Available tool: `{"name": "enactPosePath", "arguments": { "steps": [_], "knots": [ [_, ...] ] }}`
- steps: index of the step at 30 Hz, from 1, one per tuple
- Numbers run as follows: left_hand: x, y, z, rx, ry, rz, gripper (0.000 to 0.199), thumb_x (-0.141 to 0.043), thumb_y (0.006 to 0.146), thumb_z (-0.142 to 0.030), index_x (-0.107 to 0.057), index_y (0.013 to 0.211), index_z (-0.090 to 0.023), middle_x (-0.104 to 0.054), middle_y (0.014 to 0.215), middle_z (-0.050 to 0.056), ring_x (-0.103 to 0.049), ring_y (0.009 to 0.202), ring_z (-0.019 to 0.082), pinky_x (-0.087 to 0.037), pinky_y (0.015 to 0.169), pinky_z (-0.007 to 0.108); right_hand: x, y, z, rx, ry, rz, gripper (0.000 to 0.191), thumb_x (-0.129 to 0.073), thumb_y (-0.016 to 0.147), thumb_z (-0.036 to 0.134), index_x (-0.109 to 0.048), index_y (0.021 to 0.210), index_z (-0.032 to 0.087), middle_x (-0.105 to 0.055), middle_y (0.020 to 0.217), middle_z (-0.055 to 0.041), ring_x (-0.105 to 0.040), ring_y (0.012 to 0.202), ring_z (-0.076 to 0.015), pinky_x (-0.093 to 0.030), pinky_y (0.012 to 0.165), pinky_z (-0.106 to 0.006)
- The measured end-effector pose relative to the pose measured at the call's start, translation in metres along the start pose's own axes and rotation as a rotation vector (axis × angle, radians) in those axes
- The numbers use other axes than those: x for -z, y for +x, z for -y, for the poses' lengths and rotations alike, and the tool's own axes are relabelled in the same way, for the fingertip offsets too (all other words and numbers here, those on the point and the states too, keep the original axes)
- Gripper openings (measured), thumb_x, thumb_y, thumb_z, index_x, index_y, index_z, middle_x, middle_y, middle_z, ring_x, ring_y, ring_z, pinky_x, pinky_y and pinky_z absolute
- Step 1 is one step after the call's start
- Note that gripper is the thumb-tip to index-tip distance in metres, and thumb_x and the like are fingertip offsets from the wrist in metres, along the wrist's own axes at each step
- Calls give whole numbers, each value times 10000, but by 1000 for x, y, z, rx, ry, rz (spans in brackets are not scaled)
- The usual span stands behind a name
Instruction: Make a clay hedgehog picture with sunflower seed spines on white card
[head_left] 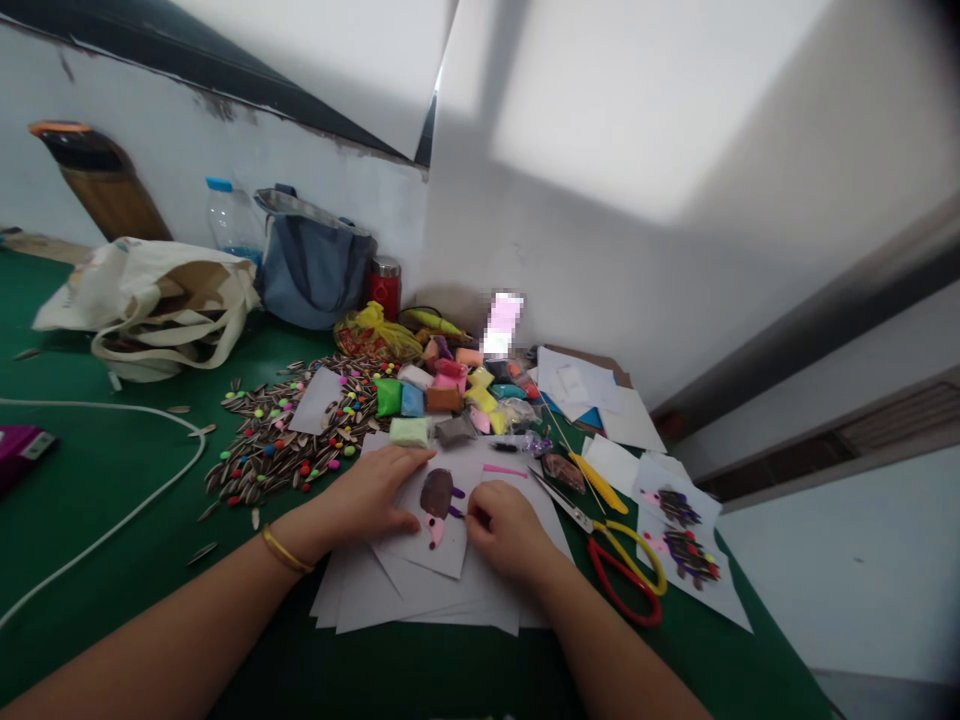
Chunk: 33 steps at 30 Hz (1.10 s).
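Observation:
A small clay hedgehog [437, 497] with a brown body, a pink face and purple legs lies sideways on a white paper sheet [442, 560]. My left hand [375, 497] rests on that sheet to the left of it, fingers apart and holding nothing. On the other side, my right hand [504, 525] has its fingers pinched together right by a purple leg; what they grip, if anything, is hidden. Behind my right hand lies a thin pink clay strip [505, 470]. More white sheets [420, 612] are stacked underneath.
Striped sunflower seeds [262, 455] mixed with coloured balls are heaped at left. Coloured clay packets [444, 398] lie behind the paper. To the right are scissors [600, 527], a yellow tool [598, 482] and a sheet with two hedgehogs [686, 560]. Bags [311, 265] stand at the wall.

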<state>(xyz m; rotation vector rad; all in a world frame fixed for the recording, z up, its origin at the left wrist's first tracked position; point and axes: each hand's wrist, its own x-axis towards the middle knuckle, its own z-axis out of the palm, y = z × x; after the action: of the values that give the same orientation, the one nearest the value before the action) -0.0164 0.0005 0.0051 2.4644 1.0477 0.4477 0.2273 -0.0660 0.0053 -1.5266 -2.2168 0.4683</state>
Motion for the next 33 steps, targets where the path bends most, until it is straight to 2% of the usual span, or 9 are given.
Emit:
{"name": "enactPosePath", "arguments": {
  "steps": [4,14,19,23,27,33],
  "knots": [
    [0,0,0,-6,-2,-3,906,-840,606,-353,-459,1419,-237,-553,1402,112,-505,1289,307,-397,1092,442,1,0,-1,-45,38,-12,113,-577,758,96,-543,709,193,-565,737,7,-480,713,-145,-315,644,-247],
    [-2,0,1,-7,0,-1,894,-829,612,-356,-459,1418,-247,-548,1407,110,-499,1294,306,-394,1090,445,-2,0,0,22,-56,-9,127,-557,750,78,-536,706,195,-557,742,0,-475,724,-150,-310,660,-256],
    [-1,0,-1,9,16,15,892,-828,616,-355,-458,1419,-236,-542,1412,117,-496,1295,303,-386,1099,441,-2,0,-3,-5,-4,-8,105,-564,760,99,-550,724,196,-566,748,0,-486,725,-153,-312,654,-258],
    [1,0,-3,10,21,24,893,-826,621,-350,-453,1424,-232,-542,1408,116,-491,1298,301,-386,1099,438,0,1,-18,-111,49,-129,71,-546,829,159,-571,776,198,-577,755,-1,-506,723,-157,-339,651,-254],
    [3,1,-4,6,15,28,899,-828,625,-349,-448,1429,-226,-553,1394,118,-502,1286,296,-394,1092,431,5,4,-37,-143,-69,-296,100,-532,873,178,-572,782,190,-588,789,-28,-522,765,-175,-362,705,-273],
    [6,2,-3,-10,8,62,884,-821,640,-349,-451,1436,-239,-531,1438,112,-485,1320,304,-378,1109,439,9,4,-52,-188,-240,-328,163,-550,907,225,-563,747,192,-607,767,-37,-546,788,-197,-359,724,-290]
  ]
}}
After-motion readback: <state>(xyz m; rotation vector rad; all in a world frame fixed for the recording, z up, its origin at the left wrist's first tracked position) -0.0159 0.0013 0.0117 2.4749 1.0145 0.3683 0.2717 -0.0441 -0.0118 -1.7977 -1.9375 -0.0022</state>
